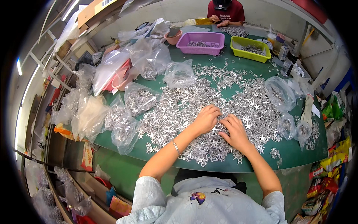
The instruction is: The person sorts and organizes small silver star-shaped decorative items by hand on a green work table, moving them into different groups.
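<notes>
A wide heap of small silver metal pieces [179, 108], many star-shaped and some ring-like, covers the middle of the green table [149, 156]. My left hand [207, 118] is over the heap with its fingers curled inward; what they hold, if anything, is too small to make out. Close by on its right, my right hand [235, 131] reaches into the same pieces, its thumb apart from its fingers. The fingertips of both hands nearly meet. A silver bracelet [176, 148] circles my left wrist.
Clear bags of metal pieces [141, 99] crowd the left side; another clear bag [279, 93] lies right. Beyond the heap stand a purple basin [200, 50] and a yellow-green basin [250, 56]. Across the table sits a person in a dark red shirt [236, 13]. Shelving flanks the left.
</notes>
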A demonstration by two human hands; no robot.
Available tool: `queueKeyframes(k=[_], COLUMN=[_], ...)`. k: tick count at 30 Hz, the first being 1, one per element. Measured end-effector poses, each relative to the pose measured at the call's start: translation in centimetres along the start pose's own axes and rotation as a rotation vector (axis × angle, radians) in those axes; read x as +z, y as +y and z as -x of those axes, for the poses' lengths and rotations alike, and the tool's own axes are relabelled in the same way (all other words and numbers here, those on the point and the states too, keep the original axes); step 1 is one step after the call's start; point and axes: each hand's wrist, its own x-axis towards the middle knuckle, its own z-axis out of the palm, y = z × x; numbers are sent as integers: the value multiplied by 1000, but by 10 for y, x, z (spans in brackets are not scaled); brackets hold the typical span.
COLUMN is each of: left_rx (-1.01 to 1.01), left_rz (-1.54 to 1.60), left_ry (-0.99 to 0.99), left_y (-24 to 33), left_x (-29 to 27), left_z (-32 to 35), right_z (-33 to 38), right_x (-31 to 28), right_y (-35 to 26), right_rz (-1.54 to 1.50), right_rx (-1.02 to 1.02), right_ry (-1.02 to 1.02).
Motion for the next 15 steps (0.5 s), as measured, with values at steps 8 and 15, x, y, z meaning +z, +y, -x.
queueKeyframes(k=[8, 15], left_rx=[103, 100], left_rz=[-162, -121], left_ry=[-19, -42], left_y=[18, 27], left_x=[-19, -38], left_z=[34, 60], right_z=[27, 55], right_x=[-2, -5], right_y=[-9, -1], right_rz=[11, -55], right_rx=[3, 131], right_ry=[109, 255])
